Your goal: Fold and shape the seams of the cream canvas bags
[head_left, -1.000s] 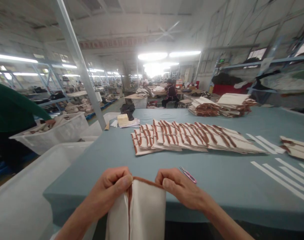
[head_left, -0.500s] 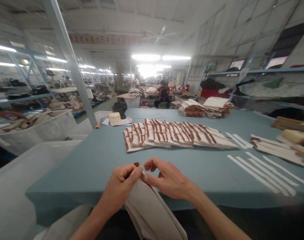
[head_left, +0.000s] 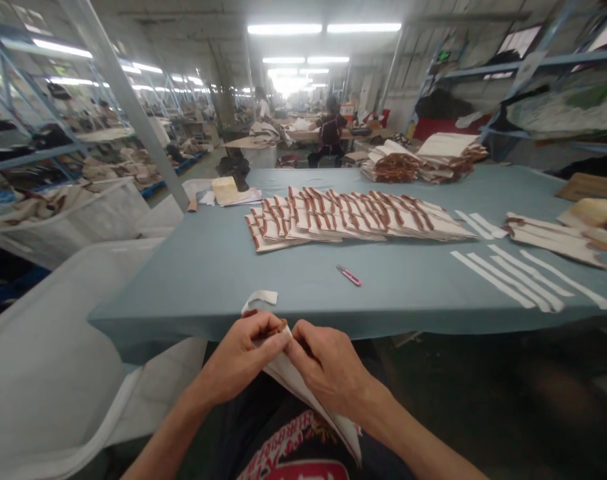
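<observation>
A cream fabric piece point(head_left: 289, 377) with a brown edge hangs down from my two hands in front of the table. My left hand point(head_left: 243, 357) is closed around its upper end, fingers curled over the brown edge. Close beside it, my right hand point(head_left: 333, 360) pinches the same end; a small white bit shows between the thumbs. A white strip point(head_left: 264, 296) curls onto the table just beyond my left hand. Pink-handled thread snips point(head_left: 349, 275) lie on the tabletop past my right hand. The lower part of the fabric is partly covered by my right hand.
Overlapping cream pieces with brown edges point(head_left: 333, 220) run across the blue-green table point(head_left: 183, 280). Loose white strips point(head_left: 503, 283) lie at right. Folded stacks point(head_left: 390, 160) stand at the back. White bins point(head_left: 48, 340) are at left, near a metal post point(head_left: 128, 100). A person sits farther off.
The view has tipped downward. My right fingers, loosely apart before, have closed on the fabric's end. The fabric has turned and shows narrower. The snips and the curled white strip are now visible.
</observation>
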Demonstrator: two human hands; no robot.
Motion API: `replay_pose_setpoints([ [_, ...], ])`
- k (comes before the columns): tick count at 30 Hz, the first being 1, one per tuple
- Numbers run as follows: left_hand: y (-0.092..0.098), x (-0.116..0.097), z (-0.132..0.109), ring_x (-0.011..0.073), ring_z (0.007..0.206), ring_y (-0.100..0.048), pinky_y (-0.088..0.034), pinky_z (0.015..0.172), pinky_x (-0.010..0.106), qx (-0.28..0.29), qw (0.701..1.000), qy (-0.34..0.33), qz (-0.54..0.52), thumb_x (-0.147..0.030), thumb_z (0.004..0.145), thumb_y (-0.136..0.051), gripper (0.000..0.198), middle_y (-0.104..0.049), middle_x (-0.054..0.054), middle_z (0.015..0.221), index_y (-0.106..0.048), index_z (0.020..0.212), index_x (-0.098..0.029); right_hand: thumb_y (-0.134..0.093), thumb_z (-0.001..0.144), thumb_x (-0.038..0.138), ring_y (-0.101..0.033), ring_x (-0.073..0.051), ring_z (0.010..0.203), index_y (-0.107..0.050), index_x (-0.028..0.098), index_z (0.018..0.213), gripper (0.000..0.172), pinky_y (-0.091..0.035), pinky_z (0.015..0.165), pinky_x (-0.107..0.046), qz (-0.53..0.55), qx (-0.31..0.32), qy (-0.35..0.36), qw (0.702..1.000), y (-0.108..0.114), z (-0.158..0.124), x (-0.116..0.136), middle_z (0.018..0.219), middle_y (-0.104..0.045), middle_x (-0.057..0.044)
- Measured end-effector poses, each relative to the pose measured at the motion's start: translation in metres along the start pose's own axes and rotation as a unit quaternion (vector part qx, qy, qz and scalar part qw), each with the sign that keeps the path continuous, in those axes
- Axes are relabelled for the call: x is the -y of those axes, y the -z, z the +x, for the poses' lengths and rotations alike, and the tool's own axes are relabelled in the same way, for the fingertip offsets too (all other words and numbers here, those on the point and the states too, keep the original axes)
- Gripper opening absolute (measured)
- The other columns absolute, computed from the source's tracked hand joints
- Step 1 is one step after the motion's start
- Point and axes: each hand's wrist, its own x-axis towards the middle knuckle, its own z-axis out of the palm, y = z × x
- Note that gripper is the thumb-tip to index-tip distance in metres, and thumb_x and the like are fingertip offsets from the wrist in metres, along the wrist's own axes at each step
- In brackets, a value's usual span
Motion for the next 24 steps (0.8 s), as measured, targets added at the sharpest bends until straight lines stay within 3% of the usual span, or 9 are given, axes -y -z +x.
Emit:
replay_pose_setpoints([
  [3,0.001,0.004,-0.007,0.0162,0.071,-0.052,-0.039,0.066,0.027,0.012,0.999,-0.013,0.033,-0.038,0.098,-0.054,0.029,-0.062,0.0,0.075,-0.062,0.078,-0.018,-0.051,0.099,0.035,-0.04,-0.012,0.054,-0.045,0.022,0.071,0.031,-0.021,0.058,-0.027,0.029,0.01,-0.016,0.999,-0.009,-0.002,-0.001,0.06,-0.049,0.005],
  [6,-0.003,0.009,-0.012,0.0186,0.077,-0.058,-0.04,0.076,0.031,-0.026,0.993,-0.05,0.1,-0.033,0.1,-0.052,0.027,-0.069,0.003,0.081,-0.065,0.081,-0.018,-0.053,0.095,0.034,-0.037,-0.011,0.054,-0.043,0.022,0.069,0.03,-0.021,0.058,-0.027,0.051,0.015,-0.03,0.998,-0.016,-0.003,-0.003,0.058,-0.045,0.006],
  [10,-0.014,0.021,-0.007,0.0182,0.073,-0.054,-0.037,0.076,0.033,-0.072,0.991,-0.066,0.087,-0.034,0.099,-0.051,0.029,-0.063,0.002,0.077,-0.06,0.076,-0.019,-0.051,0.094,0.034,-0.036,-0.012,0.054,-0.041,0.023,0.068,0.029,-0.021,0.058,-0.028,0.048,-0.013,-0.044,0.998,-0.025,0.001,-0.009,0.058,-0.044,0.006],
  [14,-0.02,0.036,0.01,0.0167,0.068,-0.047,-0.037,0.069,0.03,-0.078,0.996,-0.021,0.033,-0.041,0.105,-0.041,0.04,-0.054,-0.001,0.071,-0.05,0.072,-0.021,-0.051,0.091,0.03,-0.042,-0.014,0.057,-0.045,0.023,0.076,0.018,-0.025,0.061,-0.029,0.046,-0.043,-0.056,0.996,-0.033,0.011,-0.02,0.065,-0.051,0.003],
  [20,0.0,0.042,0.039,0.0161,0.069,-0.049,-0.041,0.064,0.026,0.023,0.997,0.057,-0.051,-0.061,0.101,-0.051,0.051,-0.059,0.0,0.074,-0.068,0.084,-0.016,-0.05,0.089,0.029,-0.046,-0.015,0.061,-0.048,0.023,0.079,0.012,-0.027,0.063,-0.029,0.061,-0.023,-0.074,0.995,-0.021,0.031,-0.039,0.068,-0.055,0.002],
  [24,0.026,0.044,0.06,0.0208,0.079,-0.06,-0.049,0.069,0.028,0.112,0.982,0.099,-0.115,-0.079,0.1,-0.03,0.076,-0.07,0.006,0.089,-0.072,0.099,-0.016,-0.045,0.094,0.038,-0.046,-0.016,0.065,-0.05,0.023,0.082,0.02,-0.031,0.064,-0.029,0.081,-0.01,-0.066,0.994,0.002,0.047,-0.047,0.072,-0.054,0.001],
])
